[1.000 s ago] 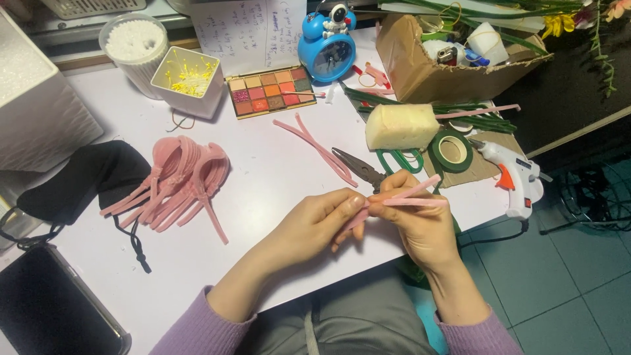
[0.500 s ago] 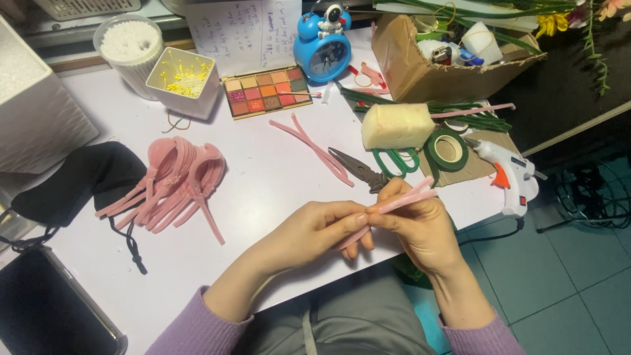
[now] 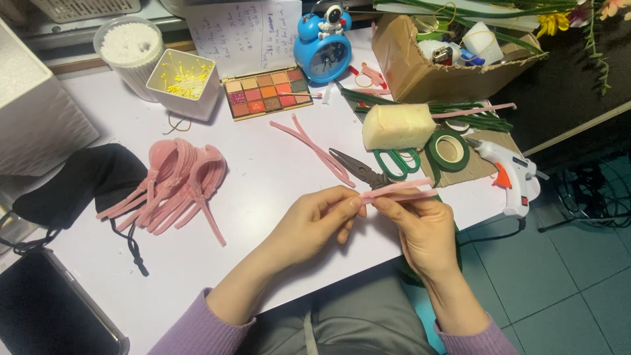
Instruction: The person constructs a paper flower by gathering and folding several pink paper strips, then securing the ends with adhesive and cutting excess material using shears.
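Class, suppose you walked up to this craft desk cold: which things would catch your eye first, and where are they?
At the table's near edge, the left hand and right hand pinch a pink pipe cleaner between them. To the left lies a heap of pink pipe-cleaner loops. At the back stands a bright blue alarm clock.

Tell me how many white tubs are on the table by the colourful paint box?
2. A round tub full of white bits stands at the back left of the table. A square tub holding yellow bits stands just in front of it, left of the makeup palette.
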